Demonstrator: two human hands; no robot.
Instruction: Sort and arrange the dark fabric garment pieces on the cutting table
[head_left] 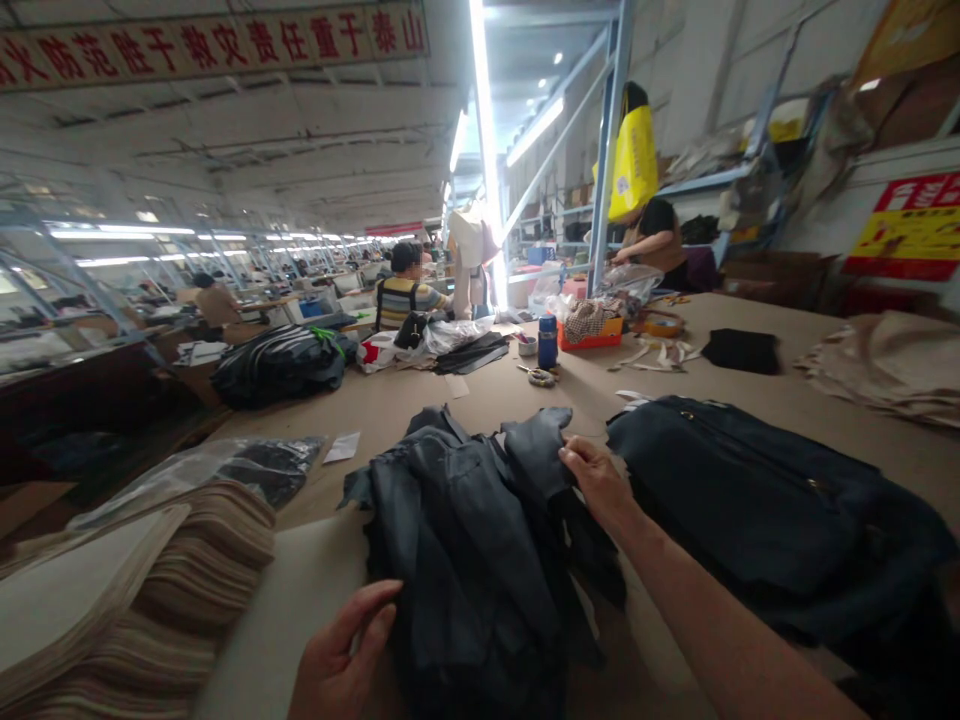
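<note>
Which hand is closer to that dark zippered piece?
Right: the right hand sits just beside the dark zippered piece; the left hand is farther away, beyond the crumpled dark fabric.

- My left hand (341, 640) is cut off at the wrist by the lower edge of my view.
- My right forearm (712, 620) runs out past the lower edge, and I can't tell whether my right hand (596, 480) grips the dark pile (465, 540) or only rests on it.
- Folds hide that pile's shape, and its near end runs off the lower edge.
- The dark zipped piece (750, 500) runs off the right edge.
- The striped stack (127, 590) is cut off at near left.
- The small ring-handled item (540, 376) on the bench (480, 400) is too small to name.
- The hands of the far co-worker (397, 295) are hidden behind plastic bags (442, 340).
</note>
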